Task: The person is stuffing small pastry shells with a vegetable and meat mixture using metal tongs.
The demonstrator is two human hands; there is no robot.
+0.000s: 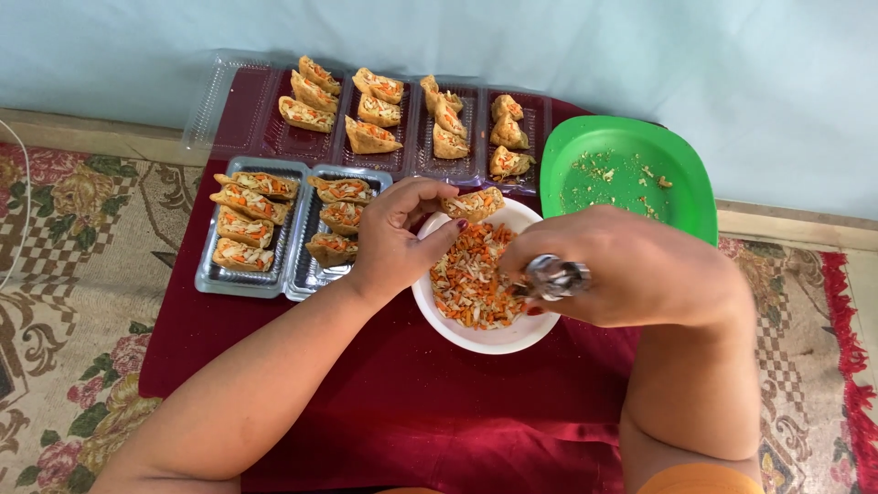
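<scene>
My left hand [395, 236] holds a filled pastry pocket [474, 203] over the far rim of a white bowl [483, 339]. The bowl holds shredded orange and white filling [468, 274]. My right hand [631, 265] grips a metal spoon [555, 276] over the bowl's right side, its tip hidden in the filling. Both hands hover above a dark red cloth [430, 402].
A clear plastic tray [240, 284] with several filled pockets lies left of the bowl. Behind it a longer clear tray [412, 166] holds more pockets. A green plate [622, 174] with crumbs sits at the back right. A patterned carpet [73, 274] surrounds the cloth.
</scene>
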